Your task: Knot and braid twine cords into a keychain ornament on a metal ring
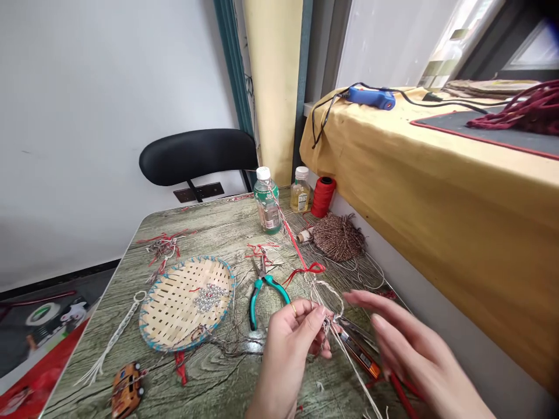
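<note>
My left hand (292,334) pinches a knotted bundle of thin off-white cord (337,297) between thumb and fingers. A loop of the cord stands up above the fingertips, and loose strands hang toward the lower right. The far end joins a red cord (299,249) that runs up to the green-labelled plastic bottle (267,205). To the right, my right hand (414,349) is open and slightly blurred, its fingers stretched apart from the knot. Under the hands lies an orange-and-black tool (364,359), partly hidden. Teal-handled pliers (254,297) lie just left of the cord.
A woven bamboo tray (170,297) holds clear beads (212,298). Nearby are a braided white cord (117,334), a toy car (126,389), a brown yarn bundle (339,237), a red thread spool (323,196) and a small bottle (300,191). A yellow-draped ledge (419,215) rises at right.
</note>
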`<state>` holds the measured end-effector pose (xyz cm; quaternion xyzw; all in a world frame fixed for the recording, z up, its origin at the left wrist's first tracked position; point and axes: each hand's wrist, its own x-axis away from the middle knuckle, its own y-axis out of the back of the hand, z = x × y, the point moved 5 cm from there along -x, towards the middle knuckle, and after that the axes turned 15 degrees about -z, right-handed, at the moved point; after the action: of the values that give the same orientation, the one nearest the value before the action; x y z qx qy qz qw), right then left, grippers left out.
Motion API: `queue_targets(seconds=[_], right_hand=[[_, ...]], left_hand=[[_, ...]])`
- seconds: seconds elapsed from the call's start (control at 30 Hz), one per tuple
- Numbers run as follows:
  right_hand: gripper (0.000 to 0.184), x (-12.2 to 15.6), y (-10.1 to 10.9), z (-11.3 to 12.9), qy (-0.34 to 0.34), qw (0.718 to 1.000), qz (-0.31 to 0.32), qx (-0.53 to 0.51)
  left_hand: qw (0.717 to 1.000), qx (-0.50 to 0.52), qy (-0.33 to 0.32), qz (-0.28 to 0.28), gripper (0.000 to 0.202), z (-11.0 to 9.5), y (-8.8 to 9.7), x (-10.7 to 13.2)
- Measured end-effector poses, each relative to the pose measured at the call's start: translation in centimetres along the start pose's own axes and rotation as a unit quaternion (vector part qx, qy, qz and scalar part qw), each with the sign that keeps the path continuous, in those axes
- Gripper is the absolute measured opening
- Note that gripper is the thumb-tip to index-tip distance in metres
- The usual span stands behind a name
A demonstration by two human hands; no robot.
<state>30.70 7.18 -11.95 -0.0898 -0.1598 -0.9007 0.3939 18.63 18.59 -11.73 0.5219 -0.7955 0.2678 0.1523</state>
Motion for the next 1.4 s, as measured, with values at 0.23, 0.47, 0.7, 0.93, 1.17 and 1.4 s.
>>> queue_targets(seconds=[0.23,0.47,0.7,0.93,1.17,1.4], right_hand=[[0.022,-2.3,-5.5,3.3,-0.021,0.983,0.180,-0.029],[0.020,-2.2,-4.4,2.3,-0.079,0.985,0.150,-0.025],[0.016,-1.7,-4.1,2.1,-0.111,0.985,0.125,-0.039],[0.020,-1.4,-3.2,1.2,-0.093,0.990,0.104,-0.028],[0.030,-1.1,-3.3,1.5,-0.110,0.987,0.113,-0.014],[0.023,-1.4,-2.8,1.9,-0.113,0.987,0.107,-0.035]], left_hand=[[0.999,-0.032,-0.044,0.009,0.018,-0.1,0.4,-0.6],[0.998,-0.056,-0.003,-0.009,0.024,0.6,0.8,-0.9],[0.994,-0.094,-0.010,0.046,0.022,0.2,0.2,-0.4],[0.998,-0.041,0.008,-0.040,0.021,0.7,0.1,0.0],[0.997,-0.047,0.037,-0.048,0.021,0.9,0.0,0.3],[0.990,0.013,0.137,0.024,0.033,1.3,-0.2,0.1]])
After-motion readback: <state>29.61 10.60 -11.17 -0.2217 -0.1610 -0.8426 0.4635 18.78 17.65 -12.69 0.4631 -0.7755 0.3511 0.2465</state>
